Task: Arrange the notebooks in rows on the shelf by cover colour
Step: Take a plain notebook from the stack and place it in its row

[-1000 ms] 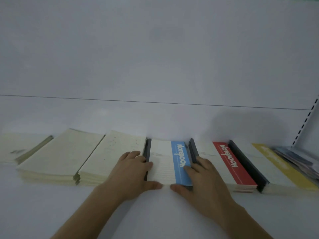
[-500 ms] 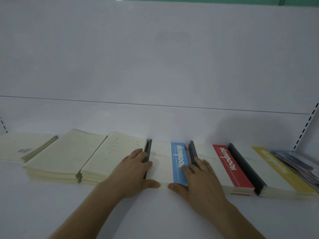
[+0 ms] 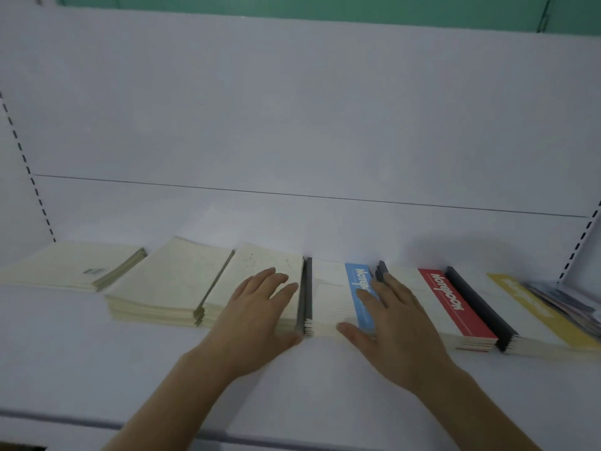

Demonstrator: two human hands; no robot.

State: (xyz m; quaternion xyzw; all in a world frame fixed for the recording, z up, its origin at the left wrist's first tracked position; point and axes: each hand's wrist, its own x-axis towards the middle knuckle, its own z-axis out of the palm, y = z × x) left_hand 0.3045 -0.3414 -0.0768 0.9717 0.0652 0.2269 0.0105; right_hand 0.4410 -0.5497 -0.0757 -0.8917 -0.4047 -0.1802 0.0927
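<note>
Hands are laid flat on the row of notebook stacks near the middle of the shelf. Left hand: fingers straight and spread, palm rested on the cream stack just left of the blue-banded stack; nothing is gripped, and the thumb is set against the stack's front edge beside a black spine. Right hand: fingers extended and slightly spread, laid across the blue band of the blue-banded stack and the black spine to its right; the thumb is pointed left along the stack's front edge, nothing is held.

Blue-banded stack: placed between the two hands, lying flat, white cover with a blue strip lettered "Notebook". Red-banded stack: set just right of it, touching or nearly so. Yellow-banded stack: set further right, towards the shelf's right edge, bordered by a black spine. Darker covers: partly seen at the far right, blurred. Second cream stack: set left of the first, side by side. Third cream stack: placed lower and apart, towards the shelf's left edge. All stacks are set along the back of the shelf, against the white back panel.
</note>
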